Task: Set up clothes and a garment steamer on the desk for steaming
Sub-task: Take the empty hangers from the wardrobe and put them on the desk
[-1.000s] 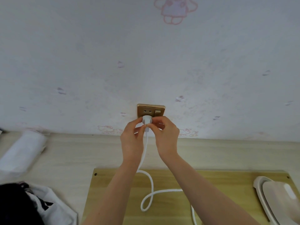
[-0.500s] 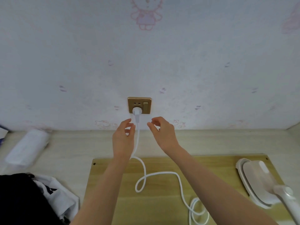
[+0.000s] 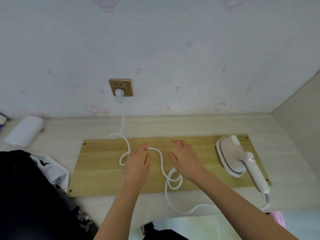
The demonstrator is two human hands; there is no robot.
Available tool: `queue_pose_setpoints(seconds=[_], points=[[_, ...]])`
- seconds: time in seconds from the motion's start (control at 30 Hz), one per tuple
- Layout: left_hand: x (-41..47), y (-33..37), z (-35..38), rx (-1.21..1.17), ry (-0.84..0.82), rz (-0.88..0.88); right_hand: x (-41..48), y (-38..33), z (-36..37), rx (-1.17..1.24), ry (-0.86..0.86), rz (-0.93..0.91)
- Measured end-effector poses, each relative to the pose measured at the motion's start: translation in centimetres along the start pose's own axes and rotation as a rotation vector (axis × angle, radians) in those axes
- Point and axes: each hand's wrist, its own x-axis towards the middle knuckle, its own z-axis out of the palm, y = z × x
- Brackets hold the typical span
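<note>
- Fingers of your left hand are spread loose and hold nothing; they hover over the white cord, and whether they touch it cannot be told.
- Your right hand is flat and released too, palm down above the wooden board.
- Your steamer lies on the board's right end, head toward the wall, handle pointing back at you.
- Its cord loops across the board between your hands and runs up to the plug, which sits in the gold wall socket.
- Dark and white clothes are heaped on the counter just left of the board.
- A white roll lies on the counter's far left.
</note>
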Motion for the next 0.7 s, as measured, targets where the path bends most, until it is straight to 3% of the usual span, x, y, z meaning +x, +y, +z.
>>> queue_pose_setpoints(seconds=[0.2, 0.43, 0.7], points=[[-9.0, 4.3, 4.1, 0.242, -0.049, 0.236, -9.3, 6.5, -0.3, -0.125, 0.007, -0.013], [-17.9, 7.4, 7.9, 0.335, -0.115, 0.320, -19.4, 11.3, 0.0, -0.166, 0.037, 0.025], [-24.4, 8.4, 8.3, 0.382, -0.185, 0.463, -28.6, 12.1, 1.9, -0.207, 0.164, 0.118]])
